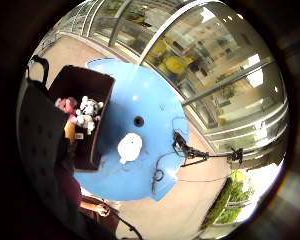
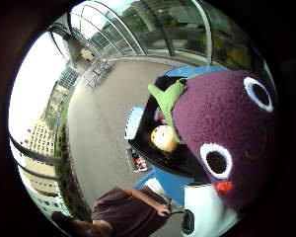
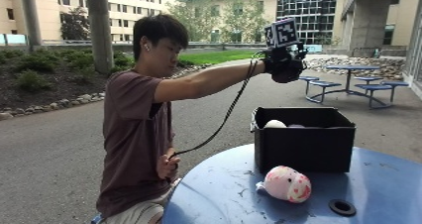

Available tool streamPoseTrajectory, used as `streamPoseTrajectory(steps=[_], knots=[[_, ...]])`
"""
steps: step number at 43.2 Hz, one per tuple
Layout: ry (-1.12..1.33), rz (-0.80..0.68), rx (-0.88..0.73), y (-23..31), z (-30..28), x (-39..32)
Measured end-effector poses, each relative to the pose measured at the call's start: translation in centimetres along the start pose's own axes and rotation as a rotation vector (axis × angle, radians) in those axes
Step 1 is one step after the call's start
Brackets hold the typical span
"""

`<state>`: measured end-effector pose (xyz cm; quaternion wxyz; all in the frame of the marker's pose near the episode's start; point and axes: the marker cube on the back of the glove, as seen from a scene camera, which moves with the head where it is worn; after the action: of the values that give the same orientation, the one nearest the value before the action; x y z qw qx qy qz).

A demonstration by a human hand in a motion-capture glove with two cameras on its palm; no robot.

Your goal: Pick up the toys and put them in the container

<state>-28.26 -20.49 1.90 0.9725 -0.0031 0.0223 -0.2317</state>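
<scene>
The gloved right hand [image 3: 288, 68], raised above the black box [image 3: 304, 140], grips a purple stuffed toy [image 2: 227, 138] whose green leaf and round eyes only the thumb-side palm view shows. Several toys [image 1: 87, 114] lie inside the box; a pink-spotted white toy [image 3: 286, 183] lies on the round blue table [image 3: 369, 184] outdoors on pavement.
</scene>
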Motion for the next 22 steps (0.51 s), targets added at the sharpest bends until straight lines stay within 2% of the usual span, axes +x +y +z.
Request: streamPoseTrajectory(steps=[7, 16, 19, 22], knots=[[-0.006, -0.067, -0.038, -4.3, 2.5, -4.0], [-0.022, -0.047, -0.093, -7.3, 5.0, -5.4], [-0.026, -0.043, -0.174, -7.4, 5.9, -5.6], [-0.013, -0.044, -0.336, -7.4, 7.2, -6.0]])
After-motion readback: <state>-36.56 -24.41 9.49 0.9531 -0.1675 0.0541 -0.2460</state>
